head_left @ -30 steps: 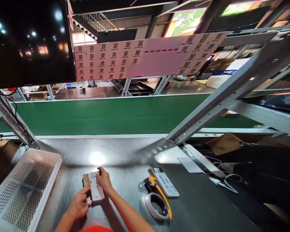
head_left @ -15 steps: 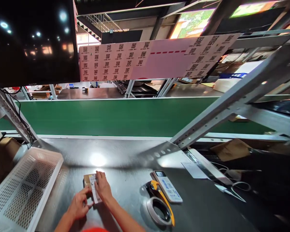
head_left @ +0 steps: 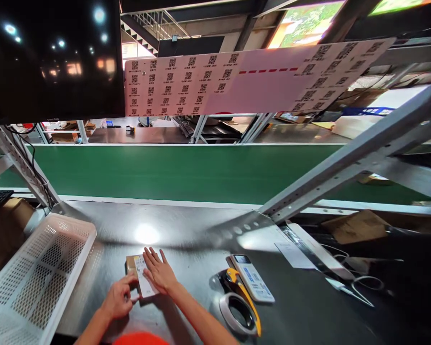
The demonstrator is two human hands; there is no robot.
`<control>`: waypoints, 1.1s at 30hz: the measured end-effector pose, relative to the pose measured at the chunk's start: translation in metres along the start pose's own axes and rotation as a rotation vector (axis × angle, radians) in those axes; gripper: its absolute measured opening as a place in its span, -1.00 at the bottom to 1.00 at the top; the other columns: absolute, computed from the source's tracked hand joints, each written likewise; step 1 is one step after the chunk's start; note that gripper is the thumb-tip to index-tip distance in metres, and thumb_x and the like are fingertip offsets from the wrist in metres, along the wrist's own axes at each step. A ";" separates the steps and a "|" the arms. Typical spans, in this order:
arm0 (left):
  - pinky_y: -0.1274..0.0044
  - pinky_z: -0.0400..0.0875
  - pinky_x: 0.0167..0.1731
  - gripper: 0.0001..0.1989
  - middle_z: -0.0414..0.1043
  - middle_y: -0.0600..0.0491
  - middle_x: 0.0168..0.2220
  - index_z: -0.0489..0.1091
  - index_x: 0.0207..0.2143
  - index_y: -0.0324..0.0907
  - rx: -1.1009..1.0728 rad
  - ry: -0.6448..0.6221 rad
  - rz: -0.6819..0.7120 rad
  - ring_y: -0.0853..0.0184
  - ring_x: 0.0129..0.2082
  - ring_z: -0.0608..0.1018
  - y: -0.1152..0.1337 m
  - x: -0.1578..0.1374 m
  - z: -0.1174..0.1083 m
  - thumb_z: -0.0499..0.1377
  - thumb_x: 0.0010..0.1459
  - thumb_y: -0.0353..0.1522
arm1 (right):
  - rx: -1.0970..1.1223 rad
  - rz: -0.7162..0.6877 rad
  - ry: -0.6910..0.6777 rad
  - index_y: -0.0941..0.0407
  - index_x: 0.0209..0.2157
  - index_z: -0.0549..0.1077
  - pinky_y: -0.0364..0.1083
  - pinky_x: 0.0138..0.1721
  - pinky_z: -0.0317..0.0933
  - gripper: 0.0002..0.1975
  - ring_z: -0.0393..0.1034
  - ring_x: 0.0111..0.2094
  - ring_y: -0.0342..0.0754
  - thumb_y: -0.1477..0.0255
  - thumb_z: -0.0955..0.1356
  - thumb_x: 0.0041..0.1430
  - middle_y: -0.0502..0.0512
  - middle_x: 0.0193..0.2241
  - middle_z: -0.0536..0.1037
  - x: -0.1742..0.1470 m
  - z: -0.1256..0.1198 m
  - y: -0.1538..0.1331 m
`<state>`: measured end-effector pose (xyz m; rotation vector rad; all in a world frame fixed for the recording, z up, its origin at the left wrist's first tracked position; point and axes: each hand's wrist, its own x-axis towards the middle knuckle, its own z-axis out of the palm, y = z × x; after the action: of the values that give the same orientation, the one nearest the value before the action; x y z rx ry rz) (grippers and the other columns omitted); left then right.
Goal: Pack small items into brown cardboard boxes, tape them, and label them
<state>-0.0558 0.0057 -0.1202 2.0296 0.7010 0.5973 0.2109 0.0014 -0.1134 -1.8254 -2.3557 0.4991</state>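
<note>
Hands first: your right hand (head_left: 160, 272) lay flat, fingers spread, pressing the white label (head_left: 143, 280) onto the small cardboard box (head_left: 132, 265), while your left hand (head_left: 119, 299) pinched the box's near edge. Box sat on the steel table (head_left: 187, 235), just right of the white basket (head_left: 36, 275). Tape dispenser (head_left: 239, 304) and remote (head_left: 252, 285) lay right of the box, with the green conveyor (head_left: 187, 172) beyond.

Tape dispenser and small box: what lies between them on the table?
Only bare table, in the head view, between box and dispenser.
</note>
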 end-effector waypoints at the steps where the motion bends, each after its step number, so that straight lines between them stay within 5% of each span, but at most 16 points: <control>1: 0.08 0.36 0.43 -0.79 0.55 -0.14 0.27 0.34 -0.50 -0.11 0.003 -0.003 0.000 -0.02 0.40 0.45 0.001 0.000 -0.001 0.27 0.14 -0.49 | -0.002 0.002 0.005 0.20 0.53 0.19 0.53 0.52 -0.16 -0.35 -0.08 0.55 0.38 0.26 0.30 0.55 0.36 0.52 0.04 0.007 0.001 -0.002; 6: 0.14 0.42 0.40 -0.74 0.55 -0.15 0.26 0.33 -0.50 -0.11 0.017 -0.007 0.003 0.02 0.38 0.48 0.003 0.003 -0.003 0.27 0.25 -0.38 | 0.009 -0.092 -0.003 0.09 0.52 0.23 0.41 0.55 -0.14 -0.35 -0.05 0.55 0.29 0.20 0.34 0.54 0.21 0.52 0.11 0.034 0.005 -0.014; 10: 0.10 0.40 0.41 -0.89 0.50 -0.16 0.31 0.40 -0.45 -0.12 0.090 0.019 0.010 -0.01 0.43 0.42 -0.009 -0.010 -0.002 0.20 0.11 -0.48 | 0.018 -0.160 -0.021 0.12 0.53 0.21 0.38 0.54 -0.11 -0.32 -0.02 0.54 0.28 0.23 0.37 0.51 0.26 0.52 0.11 0.026 0.003 -0.006; 16: 0.14 0.68 0.11 -0.83 0.66 -0.17 0.10 0.47 -0.39 -0.12 0.268 0.390 -0.189 0.00 0.17 0.67 -0.049 -0.104 -0.021 0.10 0.22 -0.40 | 0.020 -0.236 -0.054 0.16 0.55 0.15 0.37 0.55 -0.19 -0.14 -0.09 0.56 0.35 0.08 0.45 0.43 0.37 0.54 0.03 0.007 0.007 0.004; 20: 0.07 0.63 0.19 -0.80 0.61 -0.10 0.19 0.53 -0.35 -0.10 0.361 0.429 -0.163 -0.03 0.29 0.58 -0.061 -0.149 -0.021 0.10 0.24 -0.39 | -0.012 -0.253 -0.065 0.22 0.54 0.15 0.45 0.52 -0.23 0.00 -0.13 0.55 0.45 -0.04 0.49 0.34 0.50 0.53 0.02 0.007 0.010 0.004; 27: 0.02 0.67 0.11 -0.80 0.67 -0.13 0.02 0.52 -0.39 -0.10 0.428 0.644 -0.258 -0.07 0.12 0.68 -0.054 -0.128 0.005 0.12 0.24 -0.33 | -0.074 -0.225 -0.034 0.28 0.52 0.20 0.59 0.46 -0.21 -0.04 -0.12 0.54 0.55 -0.02 0.49 0.36 0.64 0.50 0.03 -0.003 0.013 -0.008; 33: 0.04 0.67 0.08 -0.81 0.66 -0.15 0.02 0.50 -0.41 -0.11 0.416 0.626 -0.242 -0.06 0.10 0.67 -0.050 -0.127 0.001 0.13 0.22 -0.32 | -0.037 -0.164 -0.054 0.27 0.52 0.19 0.59 0.45 -0.20 -0.05 -0.06 0.50 0.61 0.27 0.57 0.25 0.64 0.51 0.00 -0.006 0.011 -0.021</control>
<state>-0.1603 -0.0580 -0.1816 2.0792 1.5238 1.0208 0.1899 -0.0106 -0.1163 -1.6334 -2.5392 0.4939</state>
